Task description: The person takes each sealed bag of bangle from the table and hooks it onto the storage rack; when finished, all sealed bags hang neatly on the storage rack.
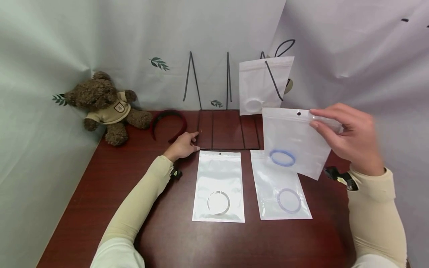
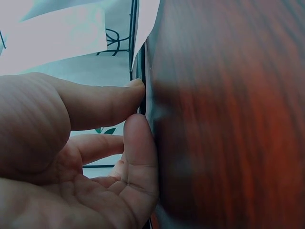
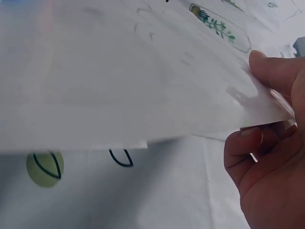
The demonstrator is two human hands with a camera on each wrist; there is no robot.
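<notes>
My right hand [image 1: 352, 136] pinches the top edge of a zip bag [image 1: 298, 134] with a blue bangle-like ring [image 1: 282, 158] inside, held up in the air. In the right wrist view, that bag [image 3: 109, 86] fills much of the picture. My left hand [image 1: 182, 145] is at the front left corner of a black wire display rack [image 1: 231, 149]; in the left wrist view, thumb and finger pinch its thin bar [image 2: 142, 71]. Another zip bag [image 1: 264, 76] with a pale ring hangs on the rack's right hook. The two hooks to its left hold nothing.
On the table lie a zip bag [image 1: 219, 171] with a silvery ring and a second one [image 1: 268, 186] with a pale violet ring, partly behind the lifted bag. A teddy bear [image 1: 107, 104] and a dark red headband [image 1: 169, 113] are at the back left. A cloth backdrop [image 1: 134, 37] stands behind.
</notes>
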